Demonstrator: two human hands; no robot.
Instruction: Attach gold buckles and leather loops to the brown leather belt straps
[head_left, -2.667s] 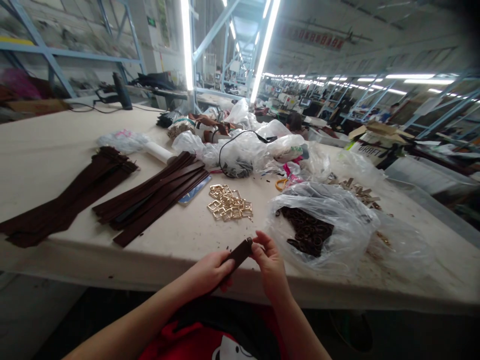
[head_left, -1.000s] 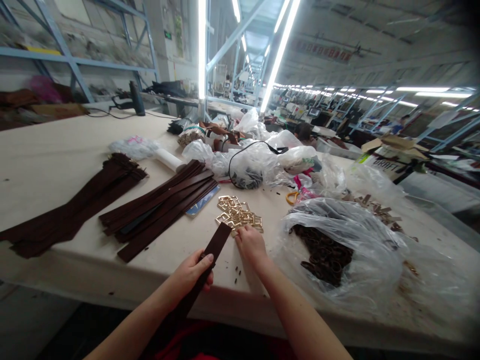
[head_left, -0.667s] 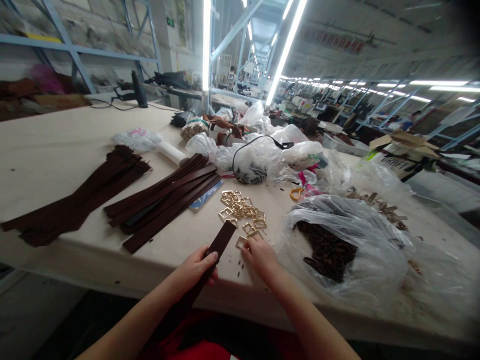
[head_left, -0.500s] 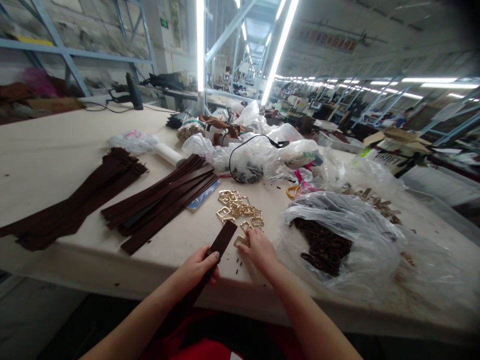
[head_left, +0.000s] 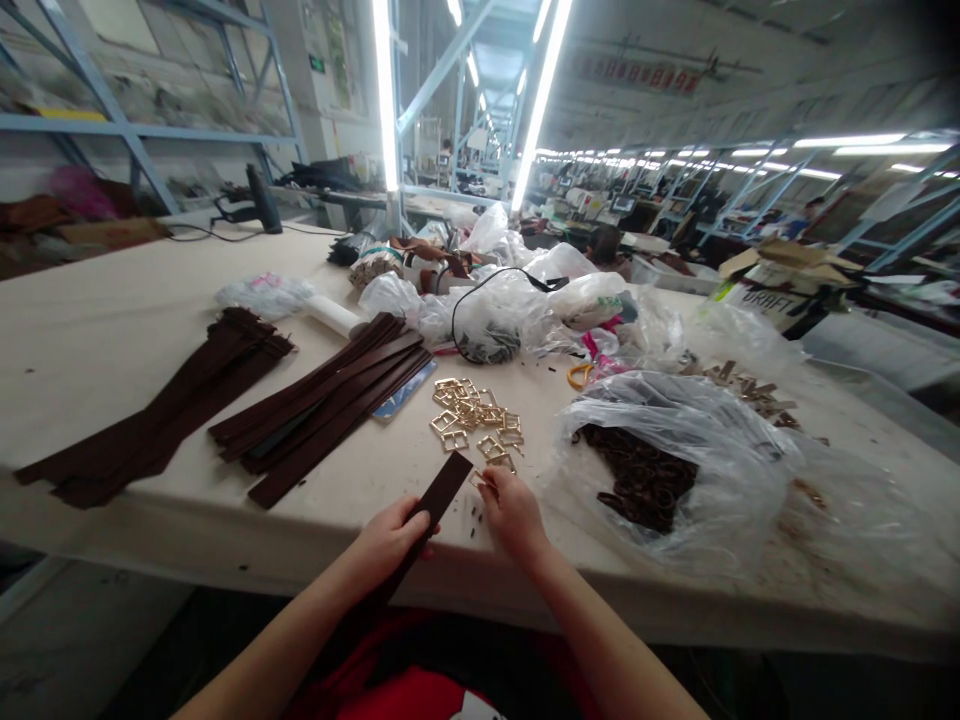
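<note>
My left hand (head_left: 397,537) is wrapped around a long, flat, dark brown leather-looking strap (head_left: 447,481), thumb on top, its free end pointing up and away over the cream-covered table (head_left: 341,495). My right hand (head_left: 515,512) pinches 1 small, gold-coloured, squarish metal buckle (head_left: 475,481) between thumb and fingers, near that strap end; I can't tell whether the 2 touch. A loose pile of gold-coloured metal buckles (head_left: 468,408) lies just beyond. I judge the strap light and bendable, yet firm enough to keep its line, best gripped close behind its end. The buckle looks light, rigid and hardly fragile, but its thin, shiny bars may slip, so an outer side seems the surest hold.
</note>
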